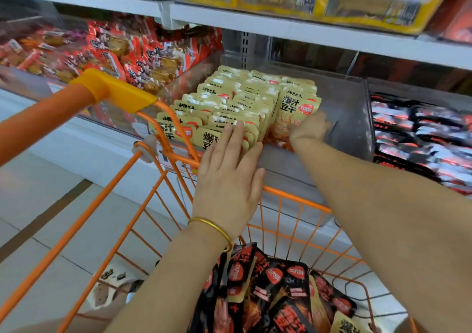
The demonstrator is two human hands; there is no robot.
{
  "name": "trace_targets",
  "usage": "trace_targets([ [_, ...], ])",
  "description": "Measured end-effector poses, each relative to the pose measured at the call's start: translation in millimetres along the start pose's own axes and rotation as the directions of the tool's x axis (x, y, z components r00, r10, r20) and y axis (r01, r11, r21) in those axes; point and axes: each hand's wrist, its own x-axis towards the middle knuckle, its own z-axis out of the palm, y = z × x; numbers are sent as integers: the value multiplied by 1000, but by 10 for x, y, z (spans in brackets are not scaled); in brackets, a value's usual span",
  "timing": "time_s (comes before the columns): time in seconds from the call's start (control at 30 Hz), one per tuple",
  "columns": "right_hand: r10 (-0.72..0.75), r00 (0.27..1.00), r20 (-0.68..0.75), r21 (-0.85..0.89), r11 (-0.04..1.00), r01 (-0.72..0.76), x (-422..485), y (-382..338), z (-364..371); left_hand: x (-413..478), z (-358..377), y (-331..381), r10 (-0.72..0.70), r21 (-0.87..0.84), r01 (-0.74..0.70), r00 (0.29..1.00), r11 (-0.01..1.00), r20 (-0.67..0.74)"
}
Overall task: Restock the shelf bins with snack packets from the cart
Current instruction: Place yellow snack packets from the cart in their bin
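Two hands reached over one orange cart into the middle one of three clear bins at the centre of the frame. The left hand, one gold bangle on its wrist, lay flat with straight fingers on the front of the yellow packets, holding nothing. These stood upright in what looked like three rows, too many and too overlapped to count. The right hand curled at the lower right corner of the front packet of the right row; through the blur I could not tell whether it gripped it. The left bin held red packets, the right bin black-and-red packets. At lower centre the cart held a heap of black packets and one yellow packet.
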Motion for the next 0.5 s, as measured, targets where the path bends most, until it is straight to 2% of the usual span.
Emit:
trace_targets([
  [0.17,17,999,36,11,1000,-17,-33,-5,-71,-3,4,-4,-2,3,2,1000,1000,11],
  [0.37,0,997,73,-100,995,8,-295,-138,-298,16,-61,8,-22,-67,26,998,997,57],
  [0.43,-127,987,99,-18,991,130,-537,-217,-519,56,-149,28,-21,-108,28,998,994,66],
  [0.5,-360,929,88,112,930,350,-876,-216,-798,89,-272,75,-9,-82,10,1000,997,18],
])
